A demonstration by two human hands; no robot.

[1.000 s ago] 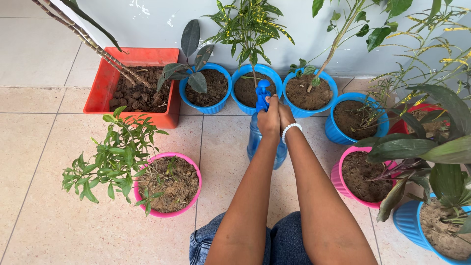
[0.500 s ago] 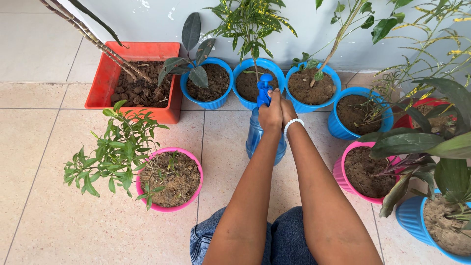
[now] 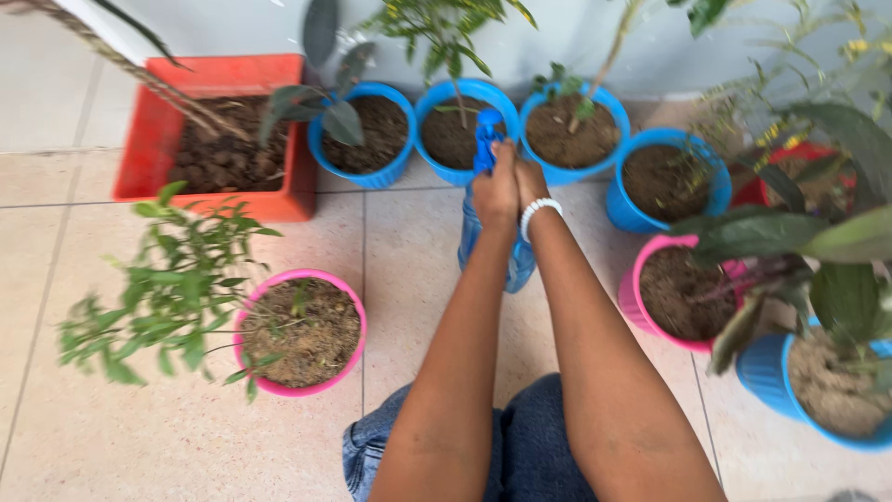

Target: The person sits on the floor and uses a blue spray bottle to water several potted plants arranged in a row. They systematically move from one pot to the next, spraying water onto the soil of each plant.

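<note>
Both hands, left hand (image 3: pixel 492 191) and right hand (image 3: pixel 531 181), stay clasped around the blue spray bottle (image 3: pixel 492 232), seemingly raised slightly nearer the blue pots (image 3: pixel 465 172).

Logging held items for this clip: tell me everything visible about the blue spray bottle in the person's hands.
The translucent blue plastic spray bottle stands upright on the beige tiled floor, in front of a row of round blue plastic plant pots. Its darker blue spray head shows at the top, pointing toward the pots. The left hand and right hand wrap its neck together, hiding the trigger. The lower body shows between the forearms; any liquid level cannot be made out.
</note>
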